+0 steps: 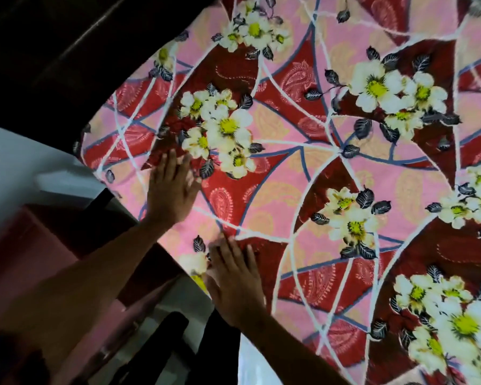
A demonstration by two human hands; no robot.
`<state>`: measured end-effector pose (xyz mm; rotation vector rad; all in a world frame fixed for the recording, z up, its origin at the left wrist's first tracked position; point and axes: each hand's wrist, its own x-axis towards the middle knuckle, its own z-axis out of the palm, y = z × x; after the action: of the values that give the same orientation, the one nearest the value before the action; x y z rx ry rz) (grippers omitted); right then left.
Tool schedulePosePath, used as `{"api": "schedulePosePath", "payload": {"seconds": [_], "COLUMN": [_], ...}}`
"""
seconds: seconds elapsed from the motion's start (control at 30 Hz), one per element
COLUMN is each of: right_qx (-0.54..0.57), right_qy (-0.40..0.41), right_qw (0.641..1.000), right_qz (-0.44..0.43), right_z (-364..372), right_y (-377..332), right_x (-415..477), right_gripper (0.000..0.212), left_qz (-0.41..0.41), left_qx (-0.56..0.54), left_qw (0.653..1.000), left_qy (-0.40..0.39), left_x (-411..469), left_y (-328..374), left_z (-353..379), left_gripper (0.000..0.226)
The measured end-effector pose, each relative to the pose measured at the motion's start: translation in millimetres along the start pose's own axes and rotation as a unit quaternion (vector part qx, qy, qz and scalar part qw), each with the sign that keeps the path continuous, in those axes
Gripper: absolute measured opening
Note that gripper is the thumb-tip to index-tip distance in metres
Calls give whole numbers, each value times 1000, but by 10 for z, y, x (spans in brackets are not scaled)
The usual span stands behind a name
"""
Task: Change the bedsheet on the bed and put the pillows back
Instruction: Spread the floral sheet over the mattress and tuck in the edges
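A bedsheet (331, 168) with a red and pink pattern and white-and-yellow flowers covers the bed and fills most of the view. My left hand (170, 190) lies flat on it near the bed's left edge, fingers together and stretched out. My right hand (233, 282) also presses flat on the sheet, lower down and close to the same edge. Neither hand holds anything. No pillows are in view.
A dark headboard or bed frame (67, 51) runs along the upper left. Beside the bed's edge lie a white floor (11, 168), a reddish surface (39, 240) and dark shapes (172, 337) near the bottom.
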<state>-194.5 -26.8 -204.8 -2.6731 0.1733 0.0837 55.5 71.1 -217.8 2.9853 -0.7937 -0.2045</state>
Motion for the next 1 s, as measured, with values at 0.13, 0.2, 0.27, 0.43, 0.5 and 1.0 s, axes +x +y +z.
{"api": "schedulePosePath", "payload": {"seconds": [0.13, 0.2, 0.27, 0.43, 0.5, 1.0], "right_qx": [19, 10, -3, -45, -47, -53], "right_qy": [36, 64, 77, 42, 20, 0], "right_qw": [998, 993, 987, 989, 995, 998], "right_qz": [49, 97, 144, 138, 84, 17], "right_z": [-112, -208, -266, -154, -41, 59], "right_y": [92, 184, 267, 62, -218, -648], "right_x": [797, 1333, 1792, 2732, 2965, 4007], "right_gripper": [60, 60, 61, 65, 65, 64], "left_qz": [-24, -6, -1, -62, -65, -65], "left_qx": [-16, -16, -24, -28, -30, -134], "left_qw": [999, 1000, 1000, 998, 997, 980], "left_qy": [-19, -26, -17, 9, 20, 129], "left_x": [192, 287, 346, 454, 476, 767], "left_y": [-486, -697, -837, -1224, -1432, -1818], "left_z": [-123, -162, -176, -173, -177, -321], "left_gripper": [74, 74, 75, 76, 77, 56]}}
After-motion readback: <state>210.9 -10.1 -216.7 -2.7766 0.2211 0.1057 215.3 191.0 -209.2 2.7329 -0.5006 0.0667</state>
